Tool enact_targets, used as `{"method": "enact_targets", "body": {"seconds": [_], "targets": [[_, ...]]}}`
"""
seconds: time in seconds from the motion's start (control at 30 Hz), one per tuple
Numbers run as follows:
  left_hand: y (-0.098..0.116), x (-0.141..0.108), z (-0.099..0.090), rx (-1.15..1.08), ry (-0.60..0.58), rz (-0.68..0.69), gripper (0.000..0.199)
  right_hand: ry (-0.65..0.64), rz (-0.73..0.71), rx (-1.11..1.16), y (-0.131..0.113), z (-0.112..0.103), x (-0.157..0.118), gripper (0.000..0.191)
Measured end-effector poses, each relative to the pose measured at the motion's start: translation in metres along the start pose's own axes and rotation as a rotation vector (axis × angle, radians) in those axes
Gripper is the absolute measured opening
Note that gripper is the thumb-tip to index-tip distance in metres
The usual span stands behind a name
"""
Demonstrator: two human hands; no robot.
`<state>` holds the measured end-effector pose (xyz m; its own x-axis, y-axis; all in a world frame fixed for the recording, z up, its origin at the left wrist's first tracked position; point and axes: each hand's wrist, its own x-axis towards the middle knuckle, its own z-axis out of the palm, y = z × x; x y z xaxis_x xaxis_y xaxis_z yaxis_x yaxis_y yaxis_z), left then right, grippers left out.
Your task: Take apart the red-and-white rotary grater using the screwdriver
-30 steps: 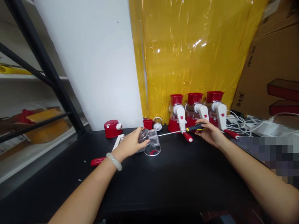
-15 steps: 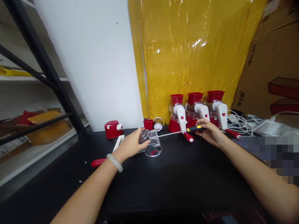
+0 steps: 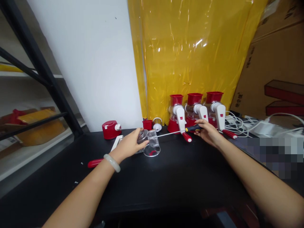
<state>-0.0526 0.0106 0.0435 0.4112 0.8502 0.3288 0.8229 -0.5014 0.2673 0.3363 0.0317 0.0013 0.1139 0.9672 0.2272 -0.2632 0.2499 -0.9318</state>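
My left hand (image 3: 131, 142) grips a clear plastic housing (image 3: 153, 139) that lies on its side on the black table. A white crank arm (image 3: 117, 142) with a red handle (image 3: 95, 163) sticks out on the left, partly under my wrist. My right hand (image 3: 207, 132) holds the black and yellow handle of a screwdriver (image 3: 172, 133) between closed fingers. Its long shaft points left, and the tip is at the clear housing; whether it is inside cannot be made out.
Three red and white rotary graters (image 3: 196, 110) stand at the back right. Behind the housing are a red base (image 3: 111, 129), a small red hopper (image 3: 147, 124) and a drum (image 3: 157, 124). White cables (image 3: 239, 125) lie at the right; a black shelf frame (image 3: 53, 85) stands left.
The whole view has shifted slightly, so everything appears a little further left. The screwdriver handle has turned in my right hand, with less yellow showing. My left hand keeps its hold.
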Motion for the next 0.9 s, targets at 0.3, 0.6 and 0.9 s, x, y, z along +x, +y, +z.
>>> {"method": "enact_targets", "body": {"seconds": [0.3, 0.6, 0.9], "targets": [[0.003, 0.001, -0.001, 0.022, -0.011, -0.004, 0.062, 0.01, -0.123, -0.403, 0.004, -0.014, 0.008, 0.048], [0.002, 0.001, 0.0, 0.021, 0.001, -0.01, 0.063, -0.043, -0.075, -0.146, -0.01, -0.003, -0.002, 0.029], [0.003, -0.001, 0.001, 0.017, 0.001, 0.003, 0.062, 0.008, -0.164, -0.439, -0.003, -0.017, 0.007, 0.053]]}}
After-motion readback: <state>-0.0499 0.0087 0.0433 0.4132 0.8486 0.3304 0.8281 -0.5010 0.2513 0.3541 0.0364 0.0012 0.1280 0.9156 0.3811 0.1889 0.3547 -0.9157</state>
